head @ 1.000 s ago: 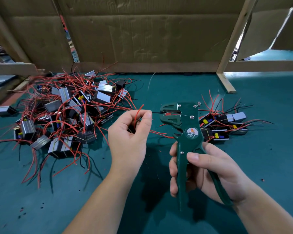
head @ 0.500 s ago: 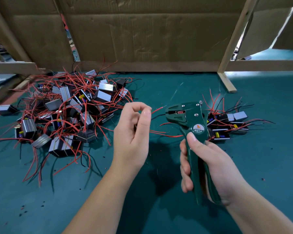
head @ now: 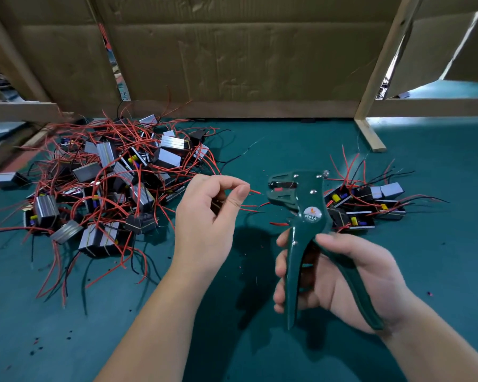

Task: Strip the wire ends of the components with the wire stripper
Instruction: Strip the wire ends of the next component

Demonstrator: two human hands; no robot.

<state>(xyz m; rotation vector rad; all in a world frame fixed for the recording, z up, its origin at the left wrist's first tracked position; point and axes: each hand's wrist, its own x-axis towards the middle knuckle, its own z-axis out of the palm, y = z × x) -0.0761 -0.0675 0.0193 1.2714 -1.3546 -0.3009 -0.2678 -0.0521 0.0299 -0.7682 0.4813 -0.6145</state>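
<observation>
The left hand [head: 204,219] pinches a thin red wire [head: 255,191] between thumb and forefinger; the wire's bare tip pokes out just left of the head of the dark green metal wire stripper [head: 301,208], not touching it. The right hand [head: 345,274] is wrapped round the stripper's two handles, which stand spread, holding the tool upright above the teal table mat [head: 439,271].

Left of the stripper lies a large tangled heap of grey box components with red and black leads [head: 108,188]; its loose wires trail toward the near edge. Right of the stripper, close behind it, sits a small cluster of the same components [head: 367,205]. Bare mat lies open beneath the stripper and to its right. Beyond the stripper a brown cardboard wall [head: 232,51] and a pale wooden post [head: 381,64] close off the far edge.
</observation>
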